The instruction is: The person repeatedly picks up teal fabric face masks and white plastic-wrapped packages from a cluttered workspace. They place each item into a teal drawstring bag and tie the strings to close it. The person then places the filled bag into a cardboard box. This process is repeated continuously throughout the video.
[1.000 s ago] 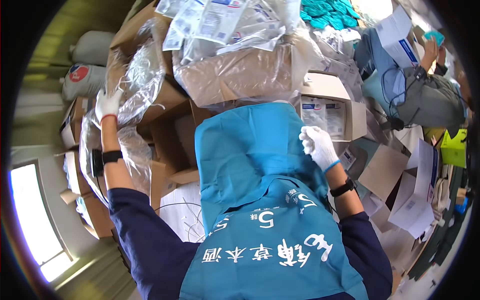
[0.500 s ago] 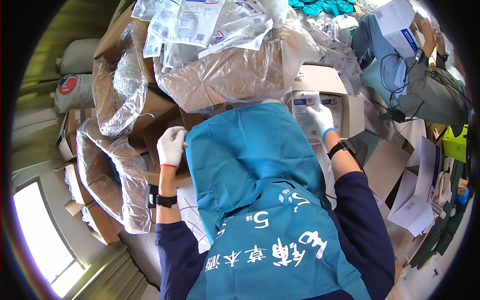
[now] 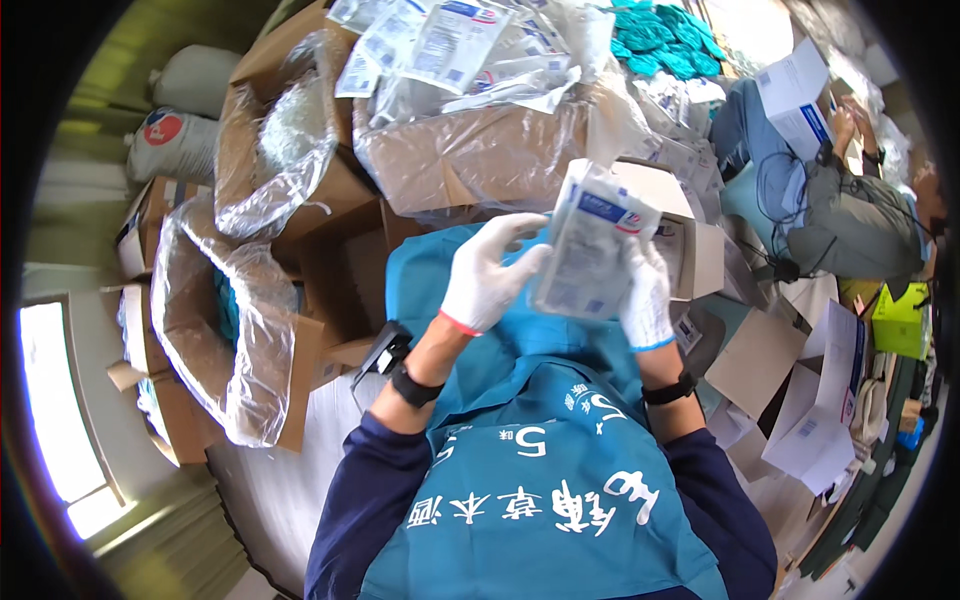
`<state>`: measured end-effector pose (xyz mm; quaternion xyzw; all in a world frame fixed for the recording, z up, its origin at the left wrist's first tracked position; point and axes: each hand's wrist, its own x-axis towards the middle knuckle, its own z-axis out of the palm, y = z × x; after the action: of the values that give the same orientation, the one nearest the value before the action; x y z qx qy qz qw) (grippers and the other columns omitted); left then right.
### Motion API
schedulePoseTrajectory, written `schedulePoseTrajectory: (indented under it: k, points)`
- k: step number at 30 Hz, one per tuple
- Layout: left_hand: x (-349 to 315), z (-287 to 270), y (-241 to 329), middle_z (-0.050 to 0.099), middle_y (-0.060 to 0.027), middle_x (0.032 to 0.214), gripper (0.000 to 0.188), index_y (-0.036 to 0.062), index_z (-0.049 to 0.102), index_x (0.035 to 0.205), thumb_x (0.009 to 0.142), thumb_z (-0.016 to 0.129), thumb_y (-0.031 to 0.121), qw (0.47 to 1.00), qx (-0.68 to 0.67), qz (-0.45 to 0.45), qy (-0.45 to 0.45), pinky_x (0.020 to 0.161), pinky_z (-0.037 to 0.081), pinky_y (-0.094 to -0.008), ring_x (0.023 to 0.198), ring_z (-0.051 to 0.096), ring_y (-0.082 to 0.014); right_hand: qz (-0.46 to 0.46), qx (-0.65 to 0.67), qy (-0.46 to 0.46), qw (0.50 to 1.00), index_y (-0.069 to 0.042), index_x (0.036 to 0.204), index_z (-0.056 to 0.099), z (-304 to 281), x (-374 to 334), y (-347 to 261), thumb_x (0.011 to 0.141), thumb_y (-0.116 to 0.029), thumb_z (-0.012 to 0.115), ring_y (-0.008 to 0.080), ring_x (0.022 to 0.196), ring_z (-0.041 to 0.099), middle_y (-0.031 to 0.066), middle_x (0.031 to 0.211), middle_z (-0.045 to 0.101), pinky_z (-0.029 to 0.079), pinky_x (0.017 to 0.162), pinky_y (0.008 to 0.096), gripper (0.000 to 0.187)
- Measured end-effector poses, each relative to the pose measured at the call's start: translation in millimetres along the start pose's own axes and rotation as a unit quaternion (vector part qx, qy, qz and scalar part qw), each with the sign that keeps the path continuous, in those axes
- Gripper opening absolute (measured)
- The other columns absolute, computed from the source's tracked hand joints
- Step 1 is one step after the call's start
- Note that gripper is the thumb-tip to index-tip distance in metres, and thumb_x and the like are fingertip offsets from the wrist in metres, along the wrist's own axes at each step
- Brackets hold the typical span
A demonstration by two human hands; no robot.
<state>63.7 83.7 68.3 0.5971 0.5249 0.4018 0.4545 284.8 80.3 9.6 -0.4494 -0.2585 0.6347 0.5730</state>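
Both my hands wear white gloves and hold a stack of flat sealed packets (image 3: 590,240), white with blue print, above a teal cloth (image 3: 470,360) spread in front of me. My left hand (image 3: 485,275) grips the stack's left edge. My right hand (image 3: 645,295) supports its right side from below. Black bands sit on both wrists. My teal vest fills the lower view.
Open cardboard boxes lined with clear plastic (image 3: 250,300) stand at the left. A large box (image 3: 480,150) holds several similar packets ahead. Teal items (image 3: 660,40) lie at the far top. Another person (image 3: 830,200) handles white boxes at the right, amid flattened cardboard (image 3: 760,360).
My left hand came in from the left side boxes to the middle. My right hand lifted a stack of packets from the box ahead, and both hands now hold it.
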Motion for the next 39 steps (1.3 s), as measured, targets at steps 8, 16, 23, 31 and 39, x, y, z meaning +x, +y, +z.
schedulePoseTrajectory:
  k: [8, 16, 23, 31, 39]
  points:
    - [-42, -49, -55, 0.068, -0.0139, 0.094, 0.023, -0.0015, 0.067, 0.108, 0.095, 0.063, 0.017, 0.989, 0.142, -0.039, -0.016, 0.080, 0.050, -0.0329, 0.089, 0.066, -0.0217, -0.032, -0.491, -0.054, 0.869, -0.003, 0.135, 0.053, 36, -41, 41, 0.083, -0.013, 0.077, 0.0240, 0.113, 0.063, 0.0155, 0.126, 0.064, 0.050, 0.097, 0.0349, 0.058]
    - [-86, -39, -61, 0.065, -0.0194, 0.091, 0.020, 0.0032, 0.068, 0.103, 0.091, 0.059, 0.017, 0.969, 0.190, -0.011, -0.159, 0.077, 0.051, -0.0402, 0.085, 0.063, -0.0379, -0.334, -0.524, -0.290, 0.728, -0.014, 0.087, 0.071, 58, -34, 32, 0.075, -0.018, 0.075, 0.0297, 0.084, 0.065, 0.0046, 0.086, 0.069, 0.051, 0.075, 0.0390, 0.013]
    - [-98, -24, -61, 0.060, -0.0153, 0.079, 0.012, 0.0053, 0.065, 0.090, 0.090, 0.060, 0.016, 0.954, 0.281, 0.057, -0.088, 0.068, 0.048, -0.0448, 0.075, 0.059, -0.0384, -0.133, -0.519, -0.192, 0.822, -0.008, 0.079, 0.066, 63, -52, 52, 0.082, -0.026, 0.073, 0.0337, 0.078, 0.065, 0.0137, 0.075, 0.066, 0.050, 0.068, 0.0424, 0.019]
    - [-94, -3, -25, 0.056, -0.0057, 0.071, 0.012, 0.0132, 0.067, 0.084, 0.072, 0.070, 0.009, 0.881, 0.318, 0.350, -0.004, 0.057, 0.043, -0.0396, 0.061, 0.055, -0.0260, -0.103, -0.633, -0.236, 0.730, -0.010, 0.078, 0.071, 44, 10, 136, 0.079, -0.030, 0.068, 0.0317, 0.074, 0.068, 0.0175, 0.082, 0.070, 0.052, 0.065, 0.0397, 0.020]
    - [-137, -49, 15, 0.056, -0.0051, 0.069, 0.016, 0.0120, 0.066, 0.078, 0.066, 0.070, 0.003, 0.893, 0.345, 0.289, 0.027, 0.057, 0.044, -0.0371, 0.061, 0.055, -0.0255, 0.084, -0.464, -0.235, 0.850, 0.000, 0.095, 0.071, 57, -4, 115, 0.088, -0.034, 0.066, 0.0268, 0.081, 0.069, 0.0158, 0.086, 0.071, 0.053, 0.072, 0.0351, 0.035]
